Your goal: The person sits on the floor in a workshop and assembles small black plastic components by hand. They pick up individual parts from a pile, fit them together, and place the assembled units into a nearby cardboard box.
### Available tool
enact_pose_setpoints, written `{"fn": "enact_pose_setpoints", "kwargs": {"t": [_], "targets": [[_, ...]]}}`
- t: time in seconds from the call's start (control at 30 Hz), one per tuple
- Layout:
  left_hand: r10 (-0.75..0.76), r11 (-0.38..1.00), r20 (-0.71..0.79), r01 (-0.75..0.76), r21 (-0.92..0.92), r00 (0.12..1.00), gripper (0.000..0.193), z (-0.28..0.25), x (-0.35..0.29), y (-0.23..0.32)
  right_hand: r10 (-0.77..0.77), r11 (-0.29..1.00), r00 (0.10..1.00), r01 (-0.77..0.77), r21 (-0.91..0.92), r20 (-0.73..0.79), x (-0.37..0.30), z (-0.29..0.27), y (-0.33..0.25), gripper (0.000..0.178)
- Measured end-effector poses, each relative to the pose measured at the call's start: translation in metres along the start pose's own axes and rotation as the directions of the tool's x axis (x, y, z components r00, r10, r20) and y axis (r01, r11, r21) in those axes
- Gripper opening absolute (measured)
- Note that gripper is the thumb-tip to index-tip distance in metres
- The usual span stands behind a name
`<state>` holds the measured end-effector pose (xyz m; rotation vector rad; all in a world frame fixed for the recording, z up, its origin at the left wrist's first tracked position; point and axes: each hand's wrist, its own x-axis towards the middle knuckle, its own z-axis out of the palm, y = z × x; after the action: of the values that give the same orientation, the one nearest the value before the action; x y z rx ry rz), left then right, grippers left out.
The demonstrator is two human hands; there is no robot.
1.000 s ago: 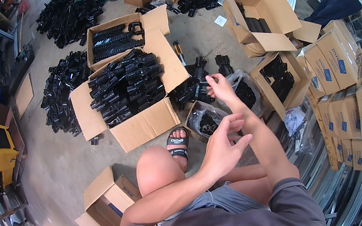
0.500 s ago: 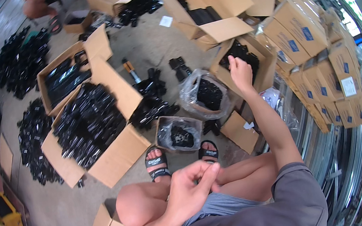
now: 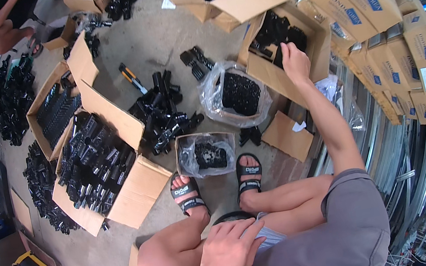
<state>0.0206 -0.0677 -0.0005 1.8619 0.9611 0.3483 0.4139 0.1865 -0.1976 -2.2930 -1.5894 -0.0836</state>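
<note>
My right hand (image 3: 296,61) reaches over the near edge of a cardboard box (image 3: 317,48) at the right. Its fingers are closed and dip against the small black parts (image 3: 277,31) inside; whatever they grip is hidden. Over my lap my left hand (image 3: 228,251) shows its back, with the fingers bent and close together. What it holds, if anything, is out of sight. A black rounded thing (image 3: 233,217) shows just beyond its fingers, between my thighs. Near my feet stand a small plastic-lined box (image 3: 180,158) and a clear plastic bag (image 3: 210,112), both holding black pieces.
At the left, an open box (image 3: 129,200) is heaped with black parts, beside several loose piles (image 3: 9,99). A cutter knife (image 3: 132,79) lies on the floor. Stacked cartons (image 3: 357,1) and metal profiles (image 3: 399,169) line the right. Another person's leg (image 3: 8,38) is at the far left.
The view has shifted. My right hand has moved lower in the box toward its near side. My left hand has turned from a curled, thumb-up pose to back-up, fingers bent down.
</note>
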Motion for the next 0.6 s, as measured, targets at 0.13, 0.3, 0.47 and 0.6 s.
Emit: {"fn": "enact_pose_setpoints", "kwargs": {"t": [0.13, 0.3, 0.47, 0.6], "targets": [[-0.026, 0.998, 0.06, 0.022, 0.061, 0.998, 0.045, 0.001, 0.01, 0.006, -0.857, 0.486, 0.514, 0.828, 0.28, -0.03, -0.097, -0.02, -0.027, 0.025], [0.022, 0.996, 0.092, -0.03, 0.084, 0.996, 0.054, 0.002, 0.016, 0.012, -0.764, 0.619, 0.454, 0.716, 0.323, 0.458, -0.218, 0.027, 0.023, 0.02], [-0.023, 0.987, 0.141, 0.0, 0.162, 0.99, 0.054, 0.01, 0.017, 0.01, -0.638, 0.752, 0.564, 0.603, 0.267, 0.524, -0.249, 0.057, 0.036, 0.039], [0.036, 0.979, 0.106, -0.056, 0.195, 0.994, 0.05, 0.016, 0.016, 0.015, -0.659, 0.722, 0.565, 0.66, 0.207, 0.497, -0.249, 0.069, 0.028, 0.029]]}}
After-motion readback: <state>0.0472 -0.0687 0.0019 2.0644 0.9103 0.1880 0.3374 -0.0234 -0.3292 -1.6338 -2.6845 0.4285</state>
